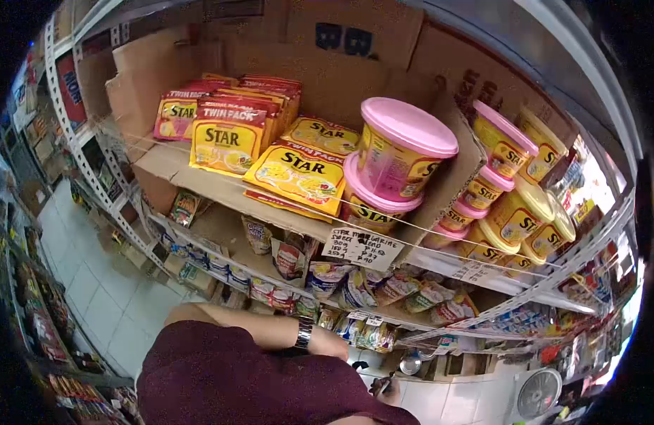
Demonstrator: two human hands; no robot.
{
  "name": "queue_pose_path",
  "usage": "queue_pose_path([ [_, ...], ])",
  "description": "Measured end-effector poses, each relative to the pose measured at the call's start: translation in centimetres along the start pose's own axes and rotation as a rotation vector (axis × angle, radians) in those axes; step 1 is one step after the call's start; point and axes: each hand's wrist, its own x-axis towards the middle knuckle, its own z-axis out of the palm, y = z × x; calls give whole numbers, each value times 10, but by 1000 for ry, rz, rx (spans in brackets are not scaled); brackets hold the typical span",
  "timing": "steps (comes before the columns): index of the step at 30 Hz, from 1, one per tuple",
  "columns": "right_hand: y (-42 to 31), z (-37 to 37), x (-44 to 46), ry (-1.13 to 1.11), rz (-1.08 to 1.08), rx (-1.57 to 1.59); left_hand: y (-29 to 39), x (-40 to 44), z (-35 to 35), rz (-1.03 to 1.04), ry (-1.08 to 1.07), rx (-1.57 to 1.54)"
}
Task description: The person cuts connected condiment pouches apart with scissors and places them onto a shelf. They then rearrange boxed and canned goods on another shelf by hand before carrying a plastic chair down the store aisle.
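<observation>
Your left hand [330, 345] is nearest the lower-shelf packs [375, 338] – I can't tell its fingers' opening or hold; your right hand is out of view – with Star margarine sachets [226, 142] and pink-lidded tubs [405, 150] above.

Pale tiles covered the floor [125, 322] below the white perforated uprights [74, 145] of a metal rack, whose upper shelf had a brown cardboard backing [327, 81]. Stocked shelves [36, 304] lined the left, a round fan [539, 394] stood lower right, and bright light [630, 322] showed along the right edge.
</observation>
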Motion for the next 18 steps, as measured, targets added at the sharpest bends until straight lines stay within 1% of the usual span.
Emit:
queue_pose_path([
  [1, -3, -8, 5, -49, 39, 53, 5, -4, 4, -5, 52, 78],
  [2, 19, -27, 14, -235, -9, 223, 9, -4, 9, -17, 104, 155],
  [3, 15, -40, 19, -287, 23, 186, 12, 0, 15, -28, 137, 145],
  [5, -8, -57, 24, -393, 98, 48, 16, 15, 30, -141, 177, 300],
  [6, -14, -66, 26, -447, 125, -3, 3, 26, 44, -83, 318, 252],
  [7, -20, -75, 26, -502, 139, -45, 16, 30, 49, -103, 350, 247],
  [9, -27, -95, 26, -611, 162, -116, 43, 45, 62, -205, 594, 277],
  [10, -30, -105, 26, -671, 168, -151, 46, 53, 78, -210, 668, 432],
  [11, -31, -116, 26, -727, 176, -183, 46, 69, 92, -232, 688, 425],
  [13, -34, -137, 27, -843, 179, -246, 55, 98, 118, -437, 473, 371],
  [14, -35, -146, 28, -901, 177, -279, 69, 108, 136, -536, 490, 335],
  [15, -36, -154, 27, -960, 170, -307, 45, 119, 166, -550, 503, 311],
  [16, -36, -161, 25, -1015, 165, -333, 40, 122, 187, -348, 772, 96],
  [17, -37, -168, 22, -1077, 169, -356, 38, 138, 210, -496, 704, 215],
  [18, -36, -174, 20, -1129, 158, -376, 81, 139, 208, -635, 614, 337],
])
